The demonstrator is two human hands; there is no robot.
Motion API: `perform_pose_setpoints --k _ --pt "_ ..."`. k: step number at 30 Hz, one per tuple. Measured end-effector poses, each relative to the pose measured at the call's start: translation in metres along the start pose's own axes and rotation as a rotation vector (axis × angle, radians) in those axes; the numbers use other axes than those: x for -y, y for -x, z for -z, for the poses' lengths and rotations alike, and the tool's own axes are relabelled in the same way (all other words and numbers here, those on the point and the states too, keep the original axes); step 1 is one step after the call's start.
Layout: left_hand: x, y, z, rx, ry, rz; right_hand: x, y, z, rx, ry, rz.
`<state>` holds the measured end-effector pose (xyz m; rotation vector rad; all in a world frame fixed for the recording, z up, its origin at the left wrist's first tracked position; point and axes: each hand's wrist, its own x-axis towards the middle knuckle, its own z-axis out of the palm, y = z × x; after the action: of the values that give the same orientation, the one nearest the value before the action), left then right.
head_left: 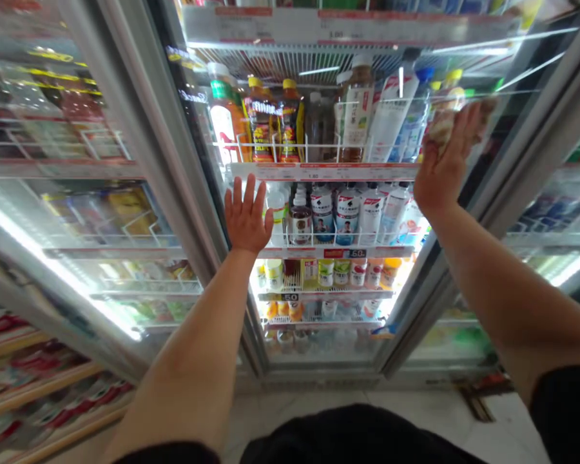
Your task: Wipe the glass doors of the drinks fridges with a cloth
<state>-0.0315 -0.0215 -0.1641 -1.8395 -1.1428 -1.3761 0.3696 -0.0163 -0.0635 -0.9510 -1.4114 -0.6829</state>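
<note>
I stand at a lit drinks cooler whose door is open. My left hand (245, 219) is open, fingers spread, palm toward the front rail of the middle shelf (319, 252), next to small white bottles (276, 216). My right hand (444, 164) is raised to the upper shelf (319, 171). Its fingers are stretched upward beside a blurred pale bottle with a yellow cap (443, 113). Whether it touches that bottle or the glass is unclear. Neither hand visibly grips anything.
Tea and juice bottles (270, 122) fill the upper shelf, and small cups (326, 274) sit on the lower ones. A closed glass door (77, 212) lies to the left, a door frame (536, 148) to the right. Snack racks (33, 380) run along the lower left.
</note>
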Motion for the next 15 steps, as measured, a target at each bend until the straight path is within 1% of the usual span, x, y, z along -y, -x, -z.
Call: perform_pose_setpoints --k 2,4,5,7,9,11,13,15 --pt "0.001 0.000 0.000 -0.003 -0.021 -0.005 0.002 0.016 -0.001 0.032 -0.051 0.070" --pt "0.002 0.000 -0.001 -0.012 -0.050 -0.017 0.000 0.018 -0.003 0.050 -0.118 0.153" --pt "0.003 -0.001 -0.001 -0.017 -0.061 -0.019 -0.003 0.011 -0.004 0.043 -0.136 0.188" --pt "0.005 -0.001 -0.002 -0.022 -0.077 -0.015 -0.008 -0.016 -0.006 0.015 -0.117 0.227" --pt "0.006 -0.001 -0.002 -0.024 -0.092 -0.007 -0.009 -0.044 -0.008 -0.010 -0.056 0.213" --pt "0.005 -0.001 -0.002 -0.018 -0.109 -0.007 -0.007 -0.058 -0.011 -0.028 -0.005 0.183" --pt "0.004 -0.001 -0.001 -0.011 -0.109 0.001 -0.001 -0.052 -0.015 -0.035 0.021 0.185" --pt "0.002 -0.001 -0.001 -0.005 -0.093 0.025 0.006 -0.035 -0.020 -0.034 0.040 0.230"
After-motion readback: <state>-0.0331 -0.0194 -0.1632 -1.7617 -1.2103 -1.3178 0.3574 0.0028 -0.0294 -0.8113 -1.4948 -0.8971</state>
